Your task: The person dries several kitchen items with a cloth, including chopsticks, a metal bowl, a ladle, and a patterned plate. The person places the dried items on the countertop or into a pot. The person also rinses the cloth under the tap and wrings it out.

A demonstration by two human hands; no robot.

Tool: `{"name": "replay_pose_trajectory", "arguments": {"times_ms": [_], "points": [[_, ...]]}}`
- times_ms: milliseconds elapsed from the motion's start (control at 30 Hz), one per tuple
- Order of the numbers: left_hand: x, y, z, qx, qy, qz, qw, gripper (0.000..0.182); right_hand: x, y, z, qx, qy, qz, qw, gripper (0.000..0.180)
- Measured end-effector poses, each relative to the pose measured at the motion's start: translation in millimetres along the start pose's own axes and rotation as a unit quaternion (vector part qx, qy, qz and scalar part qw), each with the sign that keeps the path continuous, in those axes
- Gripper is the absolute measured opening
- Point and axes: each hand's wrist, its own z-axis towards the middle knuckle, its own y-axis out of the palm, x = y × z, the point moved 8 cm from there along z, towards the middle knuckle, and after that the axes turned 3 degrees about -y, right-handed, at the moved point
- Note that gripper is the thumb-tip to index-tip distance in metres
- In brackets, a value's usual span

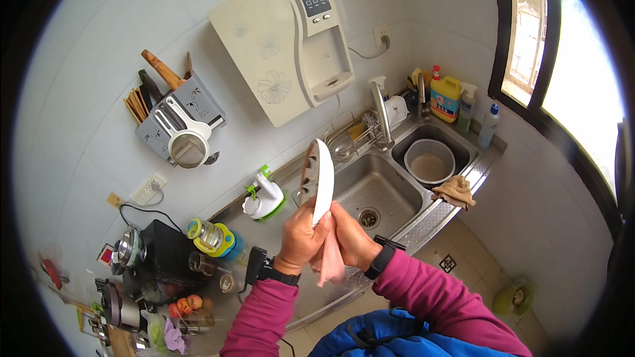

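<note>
A white plate or shallow dish [323,178], tilted almost edge-on, has a greyish face with dark marks turned to the left. My left hand [303,233] grips its near end, thumb on the white underside. In my right hand [351,235] is a pink cloth [329,263], pressed close to the plate's near rim and hanging down below both hands. Fingers partly hide where cloth and plate meet. Both hands are above the steel counter, just left of the sink basin [392,193].
A grey basin [429,161] of cloudy water stands in the smaller sink. A brown rag [455,192] lies on the sink's front edge. Behind are a faucet [381,114] and a yellow detergent bottle [445,99]. A white-green kitchen gadget [264,198] and a blender-like jar [212,237] stand left.
</note>
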Motion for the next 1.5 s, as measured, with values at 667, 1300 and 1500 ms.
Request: {"name": "replay_pose_trajectory", "arguments": {"times_ms": [667,1300,1500], "points": [[-85.6,7.1,-97.4,0.119,-0.362,-0.648,0.66,0.064,-18.8,-46.5,-32.9,0.063,-0.154,-0.061,0.984,0.041],[-83.2,2.1,-149.7,0.002,-0.397,-0.604,0.691,0.041,-32.9,130.2,-18.7,-0.119,-0.313,-0.901,0.275,0.077],[-75.7,-1.2,-142.7,-0.135,-0.326,-0.449,0.821,0.035,18.3,93.7,19.8,-0.241,0.029,-0.897,0.368,0.047]]}}
